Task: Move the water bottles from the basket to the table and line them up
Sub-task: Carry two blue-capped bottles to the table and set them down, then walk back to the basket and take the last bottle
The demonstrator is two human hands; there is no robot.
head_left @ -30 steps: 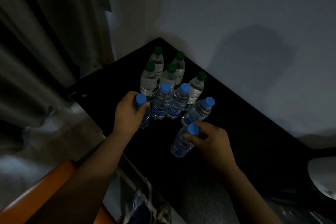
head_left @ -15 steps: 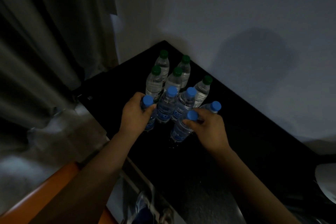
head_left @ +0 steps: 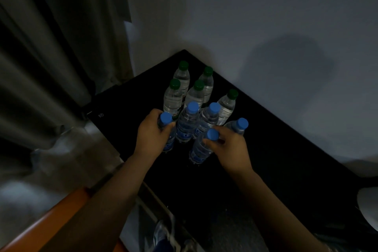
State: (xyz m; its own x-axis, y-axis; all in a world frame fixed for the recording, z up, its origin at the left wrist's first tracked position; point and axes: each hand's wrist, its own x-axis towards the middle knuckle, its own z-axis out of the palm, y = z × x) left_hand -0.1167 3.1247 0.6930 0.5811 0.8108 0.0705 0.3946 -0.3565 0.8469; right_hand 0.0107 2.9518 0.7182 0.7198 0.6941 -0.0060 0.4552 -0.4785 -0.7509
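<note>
Several clear water bottles stand on a black table (head_left: 266, 149) in the room's corner. The back ones have green caps (head_left: 175, 96); the front ones have blue caps. My left hand (head_left: 151, 135) grips the leftmost blue-capped bottle (head_left: 166, 118) around its neck. My right hand (head_left: 231, 149) holds another blue-capped bottle (head_left: 201, 147) near its cap, in front of the group. Two blue-capped bottles (head_left: 188, 122) stand between my hands, and one more (head_left: 238, 126) stands behind my right hand. The basket is not clearly visible.
A grey curtain (head_left: 51, 57) hangs at the left. White walls (head_left: 266, 16) close the corner behind the table. An orange edge (head_left: 47, 223) runs at the lower left. A white object (head_left: 368, 206) sits at the right edge. Something metal with plastic lies below the table's front edge (head_left: 163, 235).
My right hand has brought its blue-capped bottle in from the front right and closer to the group. My left hand has stayed on its bottle.
</note>
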